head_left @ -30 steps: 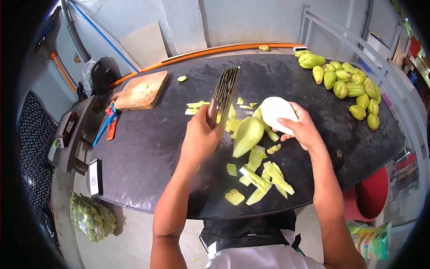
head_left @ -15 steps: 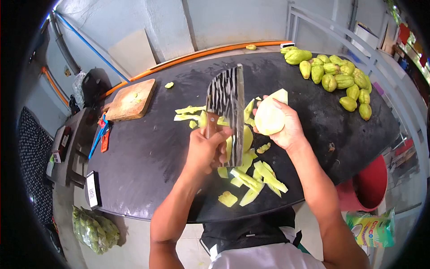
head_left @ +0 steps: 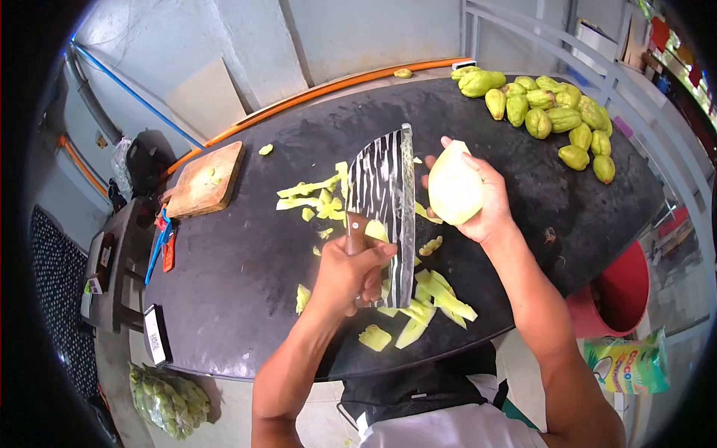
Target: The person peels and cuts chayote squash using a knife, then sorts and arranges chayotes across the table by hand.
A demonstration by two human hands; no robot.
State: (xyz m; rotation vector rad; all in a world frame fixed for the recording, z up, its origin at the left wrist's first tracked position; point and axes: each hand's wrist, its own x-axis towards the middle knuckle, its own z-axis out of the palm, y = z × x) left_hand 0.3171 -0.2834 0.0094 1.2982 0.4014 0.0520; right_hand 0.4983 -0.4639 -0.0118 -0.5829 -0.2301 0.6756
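My left hand (head_left: 352, 275) is closed around the brown wooden handle of a wide cleaver (head_left: 379, 179). Its blade has black and white stripes and points away from me, with its long straight edge on the right. In my right hand (head_left: 489, 200) lies a pale, peeled chayote (head_left: 455, 184), fingers wrapped round its far and right sides. A small gap separates blade and chayote. Beneath and around the cleaver, pale green peelings (head_left: 447, 296) are scattered on the dark table (head_left: 231, 299); the blade and left hand hide some of them.
Several unpeeled chayotes (head_left: 564, 119) are piled at the far right. A wooden chopping board (head_left: 205, 179) lies at the left edge, near blue-and-orange-handled tools (head_left: 169, 252). A red bin (head_left: 624, 299) stands below the right edge. A bag of greens (head_left: 170, 399) sits on the floor.
The slice projecting from the chayote's upper right no longer shows. My right hand has turned the chayote more upright. The cleaver sits slightly lower in view, and the camera view has shifted a little.
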